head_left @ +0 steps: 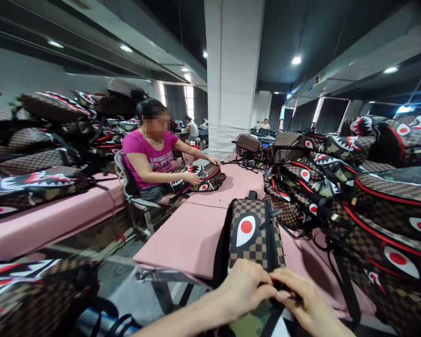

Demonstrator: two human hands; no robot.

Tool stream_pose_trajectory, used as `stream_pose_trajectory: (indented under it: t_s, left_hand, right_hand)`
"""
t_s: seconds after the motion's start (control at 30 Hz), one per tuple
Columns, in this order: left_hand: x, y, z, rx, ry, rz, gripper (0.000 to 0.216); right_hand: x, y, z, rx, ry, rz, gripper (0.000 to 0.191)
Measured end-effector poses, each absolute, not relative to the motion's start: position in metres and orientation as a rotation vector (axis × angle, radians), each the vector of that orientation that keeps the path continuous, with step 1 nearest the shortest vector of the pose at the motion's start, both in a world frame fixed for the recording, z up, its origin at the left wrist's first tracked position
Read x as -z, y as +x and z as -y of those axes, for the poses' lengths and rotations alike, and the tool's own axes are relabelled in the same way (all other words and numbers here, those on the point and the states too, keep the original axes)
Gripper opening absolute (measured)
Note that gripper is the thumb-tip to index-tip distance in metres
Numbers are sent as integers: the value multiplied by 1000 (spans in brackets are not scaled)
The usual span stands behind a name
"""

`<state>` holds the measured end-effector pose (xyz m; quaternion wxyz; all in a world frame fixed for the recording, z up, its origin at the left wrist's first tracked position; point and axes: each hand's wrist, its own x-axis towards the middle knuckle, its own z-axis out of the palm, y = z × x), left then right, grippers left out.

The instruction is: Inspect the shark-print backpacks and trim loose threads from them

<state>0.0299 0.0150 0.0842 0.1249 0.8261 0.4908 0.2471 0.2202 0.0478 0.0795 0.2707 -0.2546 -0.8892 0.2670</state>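
Observation:
A brown-and-black checkered backpack (257, 243) lies lengthwise on the pink-covered table (182, 234) in front of me. A white eye patch with a red disc, a dark zipper strip and a camouflage part show on it. My left hand (245, 288) is closed in a pinch over the bag's near part; what is between its fingers is hidden. My right hand (301, 295) meets it fingertip to fingertip, closed around a small dark object with a brassy glint that I cannot make out.
Similar backpacks are piled (389, 224) along the table's right side. Across the table a seated person in a purple shirt (154, 157) handles another backpack (203, 178). More bags (38, 182) lie on the left table, and others at lower left. A white pillar (233, 70) stands beyond.

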Motion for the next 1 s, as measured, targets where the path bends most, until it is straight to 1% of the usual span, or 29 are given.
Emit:
stream_pose_trajectory:
  t_s: [0.1, 0.17, 0.27, 0.33, 0.37, 0.43, 0.57, 0.7, 0.8, 0.87, 0.93, 1.0]
  left_hand:
    - [-97, 9, -11, -721, 2555, -1345, 16]
    - [-101, 3, -12, -713, 2715, -1384, 20]
    - [-100, 9, -19, -599, 2906, -1275, 46]
    - [-97, 18, -24, -488, 2982, -1163, 63]
    - [-96, 22, -27, -449, 3012, -1124, 65]
    - [-93, 27, -31, -402, 3048, -1092, 65]
    - [-84, 30, -34, -396, 3039, -1119, 61]
    - [-76, 29, -31, -419, 3041, -1107, 53]
    - [-69, 32, -30, -516, 3077, -1126, 44]
    - [-67, 32, -31, -626, 3092, -1125, 41]
    - [-68, 27, -32, -731, 3077, -1054, 38]
    - [-73, 20, -26, -860, 3003, -915, 29]
  right_hand:
    - [-82, 221, -45, -675, -684, 2515, 25]
    - [-91, 220, -41, -552, -810, 2628, 21]
    - [-105, 215, -34, -353, -1024, 2823, 14]
    - [-111, 212, -30, -339, -1057, 2943, 16]
    - [-111, 210, -28, -359, -1046, 2990, 18]
    - [-109, 208, -25, -385, -1041, 3012, 18]
    - [-95, 210, -16, -476, -1002, 2878, 17]
    - [-84, 214, -10, -748, -727, 2706, 20]
    - [-80, 215, -9, -946, -545, 2590, 19]
    - [-80, 218, -8, -970, -472, 2572, 17]
    - [-82, 223, -7, -918, -437, 2595, 15]
    - [-84, 229, -6, -863, -428, 2630, 15]
